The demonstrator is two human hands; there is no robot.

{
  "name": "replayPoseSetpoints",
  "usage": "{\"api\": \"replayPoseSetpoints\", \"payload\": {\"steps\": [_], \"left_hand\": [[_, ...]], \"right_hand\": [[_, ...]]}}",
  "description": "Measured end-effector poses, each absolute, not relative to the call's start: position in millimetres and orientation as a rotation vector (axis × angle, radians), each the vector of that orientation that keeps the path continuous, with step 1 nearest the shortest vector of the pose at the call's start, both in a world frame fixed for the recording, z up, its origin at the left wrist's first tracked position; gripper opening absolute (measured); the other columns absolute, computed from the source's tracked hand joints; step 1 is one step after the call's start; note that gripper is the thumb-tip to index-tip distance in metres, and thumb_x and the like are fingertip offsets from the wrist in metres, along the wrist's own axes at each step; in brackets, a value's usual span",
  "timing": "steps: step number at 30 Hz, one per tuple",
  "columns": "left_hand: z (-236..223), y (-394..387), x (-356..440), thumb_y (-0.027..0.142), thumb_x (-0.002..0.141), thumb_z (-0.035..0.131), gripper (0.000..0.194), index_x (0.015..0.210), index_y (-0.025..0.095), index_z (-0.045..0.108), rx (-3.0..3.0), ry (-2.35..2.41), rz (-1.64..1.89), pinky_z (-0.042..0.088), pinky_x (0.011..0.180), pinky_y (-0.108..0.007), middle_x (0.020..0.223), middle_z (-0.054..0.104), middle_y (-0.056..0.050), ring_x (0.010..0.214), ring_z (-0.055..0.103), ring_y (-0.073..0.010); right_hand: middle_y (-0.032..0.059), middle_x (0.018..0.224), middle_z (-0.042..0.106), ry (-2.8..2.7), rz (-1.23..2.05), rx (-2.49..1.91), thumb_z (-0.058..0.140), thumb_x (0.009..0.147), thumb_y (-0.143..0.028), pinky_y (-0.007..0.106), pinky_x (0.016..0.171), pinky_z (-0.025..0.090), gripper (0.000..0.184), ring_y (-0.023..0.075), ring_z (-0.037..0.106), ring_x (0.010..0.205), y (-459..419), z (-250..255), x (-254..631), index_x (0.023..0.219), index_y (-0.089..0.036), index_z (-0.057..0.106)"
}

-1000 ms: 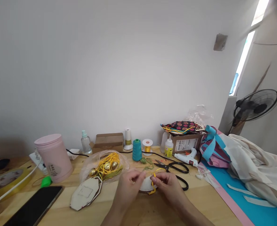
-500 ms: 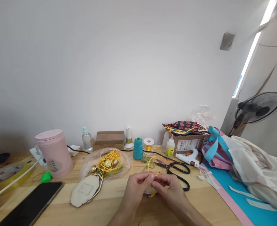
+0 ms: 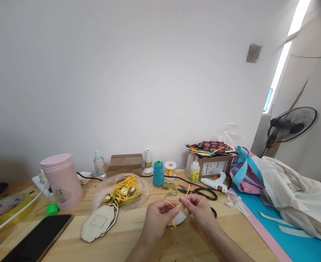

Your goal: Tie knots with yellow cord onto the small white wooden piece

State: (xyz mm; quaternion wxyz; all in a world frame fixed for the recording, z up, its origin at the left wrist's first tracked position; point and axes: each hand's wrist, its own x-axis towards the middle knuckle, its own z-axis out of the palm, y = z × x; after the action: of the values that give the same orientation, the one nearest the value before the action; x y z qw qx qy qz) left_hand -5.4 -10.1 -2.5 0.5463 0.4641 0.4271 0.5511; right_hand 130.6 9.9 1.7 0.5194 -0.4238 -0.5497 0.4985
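Observation:
In the head view, my left hand [image 3: 159,217] pinches a yellow cord [image 3: 173,221] between thumb and fingertips. Close beside it, my right hand [image 3: 197,208] is closed on another part of the same cord, whose end sticks up above the fingers. Below and between the hands is a white rounded piece [image 3: 180,218] with a dark edge. The cord hangs down over this piece and bunches at its lower edge. My left fingers partly cover the white piece. Just beyond my right hand are black-handled scissors [image 3: 204,193], one loop mostly hidden by that hand.
A plastic bag [image 3: 122,189] with yellow cords and golden bells lies left of centre, cream octagonal panels [image 3: 99,223] in front. Behind stand a teal thread cone [image 3: 158,174], a yellow wire spool [image 3: 170,169] and a glue bottle [image 3: 194,171]. A white glue gun [image 3: 216,183] lies right; a phone [image 3: 37,238] left.
My hands came together over the cord, then moved slightly apart with it between them. The cord's loop above the fingers is gone, and more of the white piece shows.

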Motion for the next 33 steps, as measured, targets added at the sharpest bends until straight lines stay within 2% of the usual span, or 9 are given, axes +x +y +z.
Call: {"api": "replayPoseSetpoints", "payload": {"steps": [4, 9, 14, 18, 21, 24, 28, 31, 33], "left_hand": [[2.3, -10.9, -6.9, 0.020, 0.049, 0.072, 0.014, 0.060, 0.014, 0.066, 1.139, 1.047, 1.382, 0.046, 0.053, -0.020, 0.057, 0.065, 0.000, 0.056, 0.057, -0.0121], [0.4, -9.7, -8.7, 0.021, 0.052, 0.072, 0.018, 0.068, 0.014, 0.066, 1.102, 0.935, 1.265, 0.047, 0.060, -0.022, 0.062, 0.067, -0.002, 0.061, 0.060, -0.0140], [-0.5, -7.8, -12.9, 0.020, 0.053, 0.071, 0.020, 0.071, 0.014, 0.064, 1.088, 0.946, 1.290, 0.047, 0.060, -0.023, 0.055, 0.065, -0.001, 0.059, 0.061, -0.0142], [-2.9, -7.1, -10.5, 0.019, 0.053, 0.070, 0.021, 0.072, 0.013, 0.063, 1.080, 0.989, 1.316, 0.046, 0.057, -0.023, 0.052, 0.060, 0.002, 0.055, 0.059, -0.0128], [-3.8, -10.8, -3.0, 0.017, 0.054, 0.069, 0.020, 0.072, 0.012, 0.061, 1.131, 0.976, 1.259, 0.044, 0.055, -0.022, 0.054, 0.060, 0.001, 0.054, 0.057, -0.0121], [-4.0, -16.4, 3.8, 0.016, 0.057, 0.066, 0.016, 0.068, 0.014, 0.055, 1.204, 0.935, 1.234, 0.043, 0.056, -0.021, 0.060, 0.060, 0.001, 0.058, 0.056, -0.0113], [-9.5, -18.9, 4.7, 0.014, 0.059, 0.064, 0.029, 0.081, 0.019, 0.046, 1.251, 0.935, 1.205, 0.040, 0.053, -0.020, 0.057, 0.059, 0.004, 0.055, 0.054, -0.0100], [-15.3, -16.2, 2.4, 0.013, 0.058, 0.065, 0.037, 0.087, 0.019, 0.043, 1.246, 0.964, 1.154, 0.039, 0.049, -0.019, 0.057, 0.057, 0.005, 0.052, 0.053, -0.0096], [-16.7, -13.9, 1.8, 0.014, 0.057, 0.066, 0.034, 0.082, 0.019, 0.043, 1.205, 0.953, 1.133, 0.038, 0.047, -0.018, 0.057, 0.057, 0.005, 0.050, 0.053, -0.0088]], "right_hand": [[-0.0044, 0.042, 0.042, -1.364, 1.055, -1.046, 0.061, 0.058, -0.045, 0.019, 0.041, 0.027, 0.034, 0.0067, 0.033, 0.041, 13.7, 1.0, 134.8, 0.046, -0.014, 0.053], [-0.0043, 0.043, 0.042, -1.364, 0.964, -1.044, 0.058, 0.062, -0.043, 0.019, 0.040, 0.026, 0.033, 0.0066, 0.034, 0.041, 21.3, -1.9, 142.3, 0.049, -0.013, 0.056], [0.0000, 0.052, 0.055, -1.305, 0.838, -1.114, 0.056, 0.064, -0.043, 0.021, 0.041, 0.033, 0.032, 0.0104, 0.044, 0.045, 29.3, 0.2, 154.6, 0.067, -0.013, 0.065], [0.0061, 0.073, 0.061, -1.314, 0.408, -1.120, 0.053, 0.068, -0.039, 0.027, 0.055, 0.041, 0.029, 0.0166, 0.053, 0.063, 24.9, 8.0, 160.7, 0.079, -0.015, 0.064], [0.0052, 0.076, 0.060, -1.629, 0.249, -1.003, 0.052, 0.072, -0.032, 0.030, 0.069, 0.040, 0.017, 0.0176, 0.052, 0.075, 13.6, 11.1, 152.2, 0.075, -0.019, 0.064], [0.0018, 0.065, 0.059, -1.941, 0.343, -0.966, 0.056, 0.069, -0.032, 0.028, 0.066, 0.039, 0.015, 0.0155, 0.052, 0.068, 3.2, 8.4, 138.1, 0.063, -0.021, 0.063], [0.0019, 0.060, 0.058, -1.907, 0.615, -1.024, 0.054, 0.071, -0.036, 0.023, 0.056, 0.039, 0.025, 0.0141, 0.052, 0.061, 2.7, 3.2, 132.4, 0.058, -0.017, 0.064], [0.0024, 0.059, 0.060, -1.685, 0.870, -1.025, 0.054, 0.069, -0.039, 0.023, 0.052, 0.039, 0.028, 0.0141, 0.052, 0.056, 10.5, 3.1, 139.6, 0.062, -0.015, 0.066], [0.0031, 0.061, 0.063, -1.531, 0.946, -1.064, 0.055, 0.067, -0.041, 0.025, 0.052, 0.040, 0.029, 0.0151, 0.053, 0.056, 15.9, 3.8, 145.3, 0.069, -0.015, 0.067]]}}
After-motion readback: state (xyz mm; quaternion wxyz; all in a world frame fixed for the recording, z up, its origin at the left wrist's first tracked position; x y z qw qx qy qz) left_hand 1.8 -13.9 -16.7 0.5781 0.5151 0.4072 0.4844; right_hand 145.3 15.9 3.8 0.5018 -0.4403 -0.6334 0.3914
